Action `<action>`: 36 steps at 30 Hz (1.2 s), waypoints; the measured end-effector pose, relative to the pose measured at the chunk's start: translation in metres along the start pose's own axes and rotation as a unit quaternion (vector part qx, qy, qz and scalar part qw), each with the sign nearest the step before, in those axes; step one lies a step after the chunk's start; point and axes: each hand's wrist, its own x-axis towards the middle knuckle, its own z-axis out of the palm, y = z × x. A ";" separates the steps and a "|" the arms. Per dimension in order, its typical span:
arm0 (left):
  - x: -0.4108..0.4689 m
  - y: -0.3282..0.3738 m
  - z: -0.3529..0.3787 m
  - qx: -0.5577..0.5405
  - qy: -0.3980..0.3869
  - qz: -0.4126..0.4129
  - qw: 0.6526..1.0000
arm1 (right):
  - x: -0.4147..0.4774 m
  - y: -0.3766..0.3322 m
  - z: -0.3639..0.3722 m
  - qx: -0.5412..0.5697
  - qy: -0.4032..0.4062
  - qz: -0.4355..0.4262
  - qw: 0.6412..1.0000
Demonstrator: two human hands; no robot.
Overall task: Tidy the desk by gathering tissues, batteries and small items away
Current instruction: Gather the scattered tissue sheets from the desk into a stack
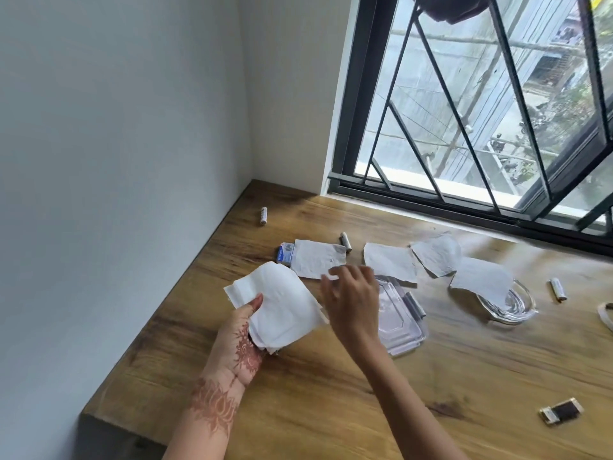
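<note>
My left hand (238,346) holds a stack of white tissues (278,307) above the wooden desk (331,410). My right hand (351,300) pinches the near corner of another tissue (315,257) that lies flat on the desk. More tissues lie to the right: one (389,260) in the middle, a second (436,254) behind it, a third (481,280) draped over a glass bowl (510,305). Batteries lie at the far left (263,215), behind the pinched tissue (345,241) and at the right (558,289).
A clear plastic container lid (401,320) lies under my right wrist. A small blue box (286,253) is half under the pinched tissue. A small dark packet (561,411) lies at the near right. Walls bound the desk on the left, a barred window (464,111) behind.
</note>
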 end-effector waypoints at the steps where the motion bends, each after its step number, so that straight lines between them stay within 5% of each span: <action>1: 0.000 0.000 0.001 0.004 -0.002 0.004 1.000 | 0.009 0.011 0.006 -0.034 -0.011 0.030 0.999; 8: 0.004 -0.001 0.009 0.000 0.011 -0.005 1.000 | 0.051 0.042 0.040 -0.188 -0.139 0.038 0.972; 15: 0.011 0.002 0.007 -0.006 0.014 -0.007 1.000 | 0.056 0.039 0.055 -0.140 -0.132 0.061 0.979; 19: 0.015 0.003 0.010 0.008 0.044 -0.006 0.999 | 0.059 0.035 0.046 0.016 -0.096 0.117 0.988; 22: 0.016 0.003 0.014 0.010 0.043 0.000 0.999 | 0.060 0.030 0.023 0.204 -0.071 0.205 0.955; 26: 0.015 -0.001 0.018 -0.002 0.025 -0.003 1.000 | 0.057 0.022 -0.007 0.301 0.010 0.212 0.930; 29: 0.015 -0.005 0.023 -0.016 -0.008 -0.012 1.000 | 0.048 0.014 -0.026 0.323 0.035 0.171 0.930; 32: 0.017 -0.012 0.032 -0.013 -0.030 -0.028 0.999 | 0.027 0.003 -0.035 0.288 0.032 0.035 0.957; 36: 0.022 -0.024 0.046 -0.040 -0.069 -0.054 0.995 | -0.009 0.001 -0.026 0.193 -0.059 -0.122 0.972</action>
